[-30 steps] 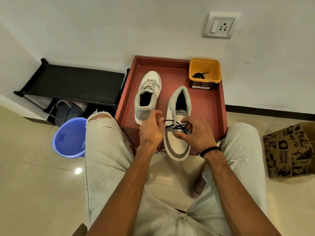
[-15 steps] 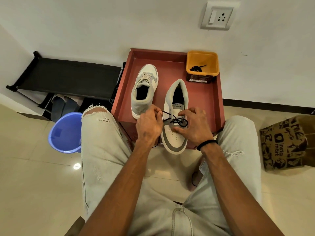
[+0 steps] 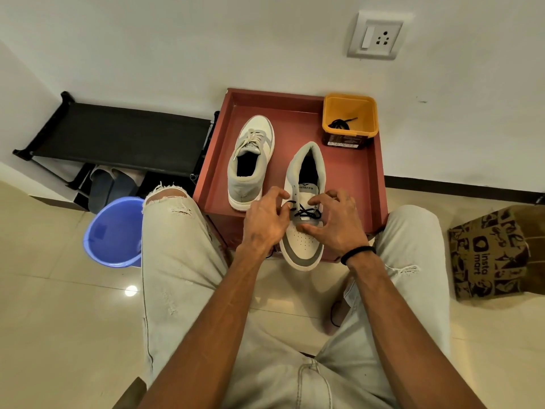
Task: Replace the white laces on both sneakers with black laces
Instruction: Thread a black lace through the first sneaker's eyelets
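At centre frame, on the red tray, the nearer sneaker is only partly threaded with its black lace, which crosses the lowest eyelets and no further. The likeliest slip, as I judge it, is the lace pulling back out of an eyelet if one end is tugged harder than the other, leaving uneven ends higher up. The shoe's toe also overhangs the tray's near edge, so a firm pull toward the body could drag it off onto the floor.

Going from left to right: the other sneaker, left of centre, carries its white lace untouched, so that half of the job has not begun. The left hand sits against the near shoe's left side, fingers curled, seemingly pinching a lace end by the eyelets, though the exact pinch is too small to confirm. The right hand, a dark band at its wrist, curls over the shoe's right side, thumb pressed on the toe box and fingertips at the lacing; whether it actually grips the lace I cannot tell. Both forearms reach forward between the knees. Upper right, the yellow tub holds the spare black lace.
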The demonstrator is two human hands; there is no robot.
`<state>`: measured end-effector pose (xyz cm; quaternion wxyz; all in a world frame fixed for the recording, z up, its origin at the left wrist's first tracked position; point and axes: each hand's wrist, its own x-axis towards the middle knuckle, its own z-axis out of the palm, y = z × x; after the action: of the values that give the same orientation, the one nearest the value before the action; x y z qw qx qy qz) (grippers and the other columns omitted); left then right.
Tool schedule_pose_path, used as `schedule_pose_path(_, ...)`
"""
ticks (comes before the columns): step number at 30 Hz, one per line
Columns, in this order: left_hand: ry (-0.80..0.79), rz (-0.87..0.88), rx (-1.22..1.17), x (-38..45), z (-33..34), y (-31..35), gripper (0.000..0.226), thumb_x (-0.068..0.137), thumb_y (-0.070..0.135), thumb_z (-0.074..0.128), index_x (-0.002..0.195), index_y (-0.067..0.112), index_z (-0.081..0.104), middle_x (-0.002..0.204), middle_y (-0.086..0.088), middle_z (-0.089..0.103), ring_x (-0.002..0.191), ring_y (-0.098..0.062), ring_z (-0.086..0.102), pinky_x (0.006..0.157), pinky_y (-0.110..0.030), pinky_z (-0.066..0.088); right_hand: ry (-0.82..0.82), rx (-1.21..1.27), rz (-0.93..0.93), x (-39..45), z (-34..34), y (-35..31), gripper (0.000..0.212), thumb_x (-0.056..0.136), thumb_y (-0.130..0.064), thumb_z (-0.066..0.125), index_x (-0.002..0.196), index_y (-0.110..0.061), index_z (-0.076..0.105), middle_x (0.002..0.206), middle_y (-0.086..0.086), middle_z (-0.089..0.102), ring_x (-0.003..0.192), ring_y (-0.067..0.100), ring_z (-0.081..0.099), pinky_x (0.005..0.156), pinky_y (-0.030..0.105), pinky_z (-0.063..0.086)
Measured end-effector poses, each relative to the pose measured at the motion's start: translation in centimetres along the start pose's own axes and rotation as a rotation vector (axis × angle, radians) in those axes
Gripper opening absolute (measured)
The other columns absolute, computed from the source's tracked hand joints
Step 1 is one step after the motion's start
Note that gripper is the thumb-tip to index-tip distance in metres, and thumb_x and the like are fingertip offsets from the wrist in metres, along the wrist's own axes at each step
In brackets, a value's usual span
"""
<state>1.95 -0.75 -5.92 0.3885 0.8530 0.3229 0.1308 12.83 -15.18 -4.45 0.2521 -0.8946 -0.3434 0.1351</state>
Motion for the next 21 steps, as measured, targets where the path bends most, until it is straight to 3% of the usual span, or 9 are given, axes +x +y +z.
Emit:
schedule_pose_path(11,-0.02,0.037,0.064,0.1,0.1,0.0,0.009,0.1,0.036,0.064,0.105,0.029,0.061,0.082,0.008,0.072,0.074,-0.013,0.07,0.07,-0.044,0.061,0.011,0.011,-0.004,-0.1,0.1,0.0,0.06,0.069,-0.047,0.091,0.121,-0.028,0.067,0.129,0.001,0.049,0.122,0.022,0.041,0.101,0.035,0.04)
schedule_pose_path(17,0.148,-0.064,0.152,0.0,-0.7,-0.4,0.004,0.106,0.033,0.053,0.105,0.029,0.053,0.086,0.007,0.071,0.079,-0.021,0.07,0.075,-0.049,0.059,-0.005,0.012,0.005,-0.2,-0.3,-0.4,0.06,0.069,-0.049,0.091,0.12,-0.028,0.067,0.131,0.001,0.049,0.124,0.022,0.04,0.102,0.034,0.038)
schedule_pose_path(21,0.195,-0.116,0.14,-0.5,-0.7,-0.1,0.003,0.105,0.029,0.055,0.106,0.026,0.054,0.092,0.003,0.071,0.085,-0.026,0.069,0.074,-0.045,0.056,-0.008,0.017,0.005,-0.2,-0.3,-0.5,0.06,0.069,-0.049,0.091,0.12,-0.028,0.067,0.131,0.001,0.049,0.124,0.023,0.039,0.101,0.034,0.037)
